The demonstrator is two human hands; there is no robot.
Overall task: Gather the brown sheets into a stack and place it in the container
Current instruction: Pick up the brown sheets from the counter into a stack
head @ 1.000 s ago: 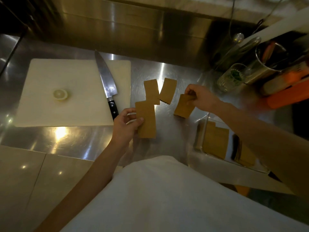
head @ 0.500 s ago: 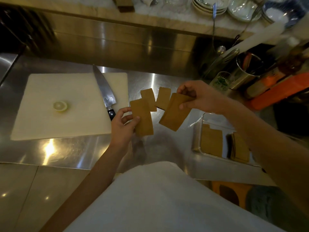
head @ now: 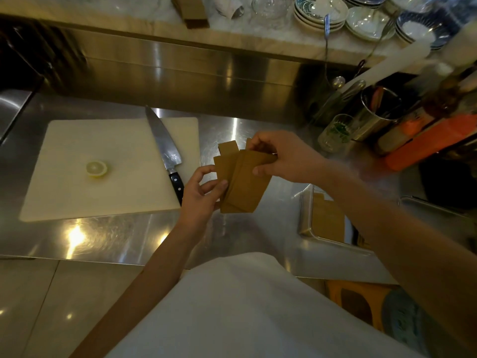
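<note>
Two brown sheets (head: 245,184) overlap in front of me above the steel counter. My left hand (head: 204,192) grips them at their lower left edge, and my right hand (head: 281,158) pinches the upper right corner of the top one. Another brown sheet (head: 228,149) lies flat on the counter just behind them; a sliver of a further sheet shows beside my right hand. The metal container (head: 305,215) sits at the right under my right forearm and holds more brown sheets (head: 327,220).
A white cutting board (head: 77,140) at the left carries a lemon slice (head: 96,168) and a chef's knife (head: 165,151). A glass (head: 335,133), a metal utensil cup (head: 376,112) and an orange item (head: 426,143) crowd the right back. Stacked bowls (head: 320,11) stand on the shelf above.
My right hand lifted a sheet off the counter and carried it left onto the sheet in my left hand; the two now overlap. The view has tilted upward.
</note>
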